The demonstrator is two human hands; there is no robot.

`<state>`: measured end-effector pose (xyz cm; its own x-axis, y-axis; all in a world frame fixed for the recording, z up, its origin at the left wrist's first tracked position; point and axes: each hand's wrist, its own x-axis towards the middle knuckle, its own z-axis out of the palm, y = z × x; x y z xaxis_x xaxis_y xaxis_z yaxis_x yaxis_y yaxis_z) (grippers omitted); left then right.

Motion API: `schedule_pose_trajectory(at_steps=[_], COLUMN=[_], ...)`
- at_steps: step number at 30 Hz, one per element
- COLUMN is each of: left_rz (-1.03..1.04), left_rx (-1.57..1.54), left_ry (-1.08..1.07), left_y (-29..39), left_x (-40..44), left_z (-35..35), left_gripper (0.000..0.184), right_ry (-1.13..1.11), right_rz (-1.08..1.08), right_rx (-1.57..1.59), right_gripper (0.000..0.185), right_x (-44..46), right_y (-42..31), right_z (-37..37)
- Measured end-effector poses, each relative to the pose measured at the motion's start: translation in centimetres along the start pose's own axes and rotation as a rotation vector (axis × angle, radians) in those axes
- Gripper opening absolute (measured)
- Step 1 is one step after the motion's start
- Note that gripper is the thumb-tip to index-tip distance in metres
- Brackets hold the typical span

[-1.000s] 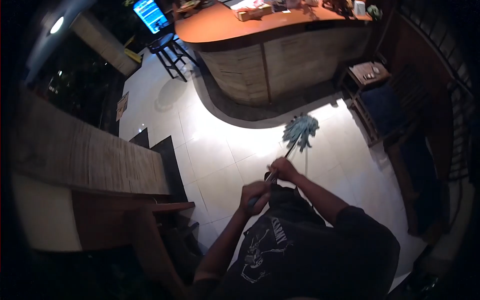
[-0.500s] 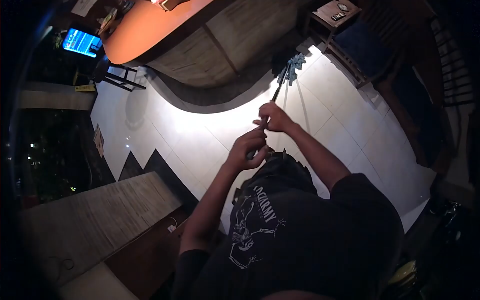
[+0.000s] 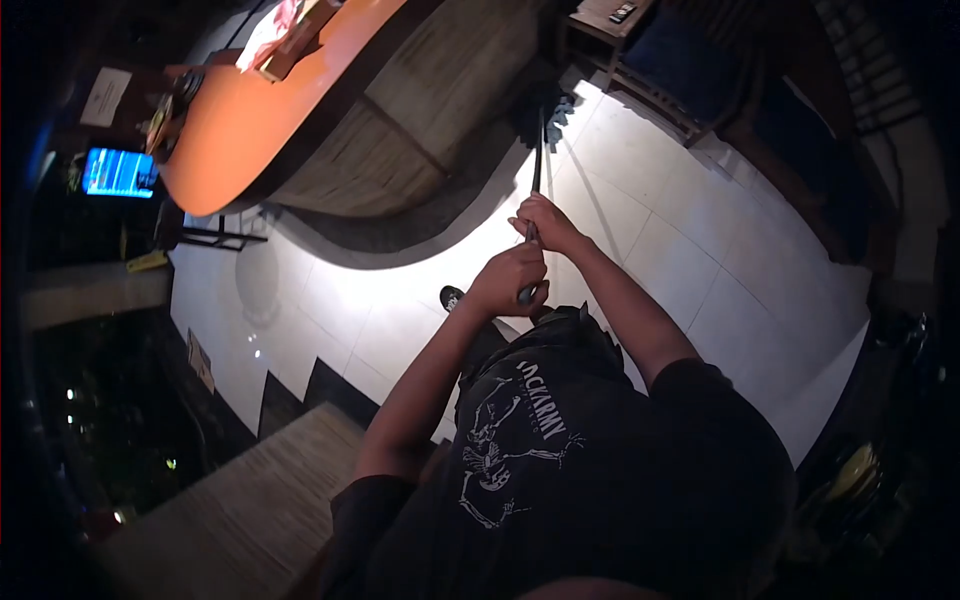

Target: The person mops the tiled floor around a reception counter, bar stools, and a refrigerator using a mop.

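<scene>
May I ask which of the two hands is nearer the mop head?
The right hand: it grips the handle between the mop head and the left hand.

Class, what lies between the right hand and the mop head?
A dark pole runs from the right hand to the mop head, in the head view.

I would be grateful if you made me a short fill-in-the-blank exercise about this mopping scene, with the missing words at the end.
1. The ____ hand is the one gripping the mop handle closer to the mop head.
2. The lit screen glows mainly ____.
3. The counter top is coloured ____.
4. The floor is laid with pale, straight-edged ____.

Missing words: right; blue; orange; tiles.
</scene>
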<state>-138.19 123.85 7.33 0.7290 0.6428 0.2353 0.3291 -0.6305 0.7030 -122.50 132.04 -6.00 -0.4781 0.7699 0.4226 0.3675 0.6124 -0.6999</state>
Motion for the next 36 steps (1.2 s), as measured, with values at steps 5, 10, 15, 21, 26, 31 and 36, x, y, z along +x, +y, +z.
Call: schedule_pose_trajectory(at_steps=[5,10,15,21,26,31,36], left_rz=[0.080,0.118,0.197,0.269,0.283,0.197,0.187], left_rx=[0.057,-0.042,-0.176,-0.266,-0.255,-0.177,-0.250], left_ry=[-0.070,0.024,0.082,0.074,0.065,-0.131,0.035], left_y=[-7.0,-5.6,-1.4,-4.6,-10.3,-16.1,-12.2], left_x=[0.2,-3.0,-6.9,-7.6,-4.0,2.1,4.8], left_z=[0.4,-7.5,-16.9,-19.1,-17.3,-13.6,-18.4], left_gripper=[0.018,0.019,0.021,0.022,0.024,0.017,0.020], right_ry=[0.007,-0.007,0.081,0.082,0.097,-0.004,0.003], right_rz=[0.158,0.308,0.153,0.239,0.204,0.248,0.298], right_rx=[0.007,-0.036,-0.036,-0.042,-0.002,-0.154,-0.153], right_gripper=[0.029,0.032,0.029,0.037,0.034,0.028,0.027], right_x=[2.4,5.4,10.1,13.8,15.4,14.8,19.3], right_y=[2.3,-4.8,-12.0,-13.4,-6.3,5.4,0.5], right_z=[0.9,3.4,7.2,9.2,8.5,6.5,1.5])
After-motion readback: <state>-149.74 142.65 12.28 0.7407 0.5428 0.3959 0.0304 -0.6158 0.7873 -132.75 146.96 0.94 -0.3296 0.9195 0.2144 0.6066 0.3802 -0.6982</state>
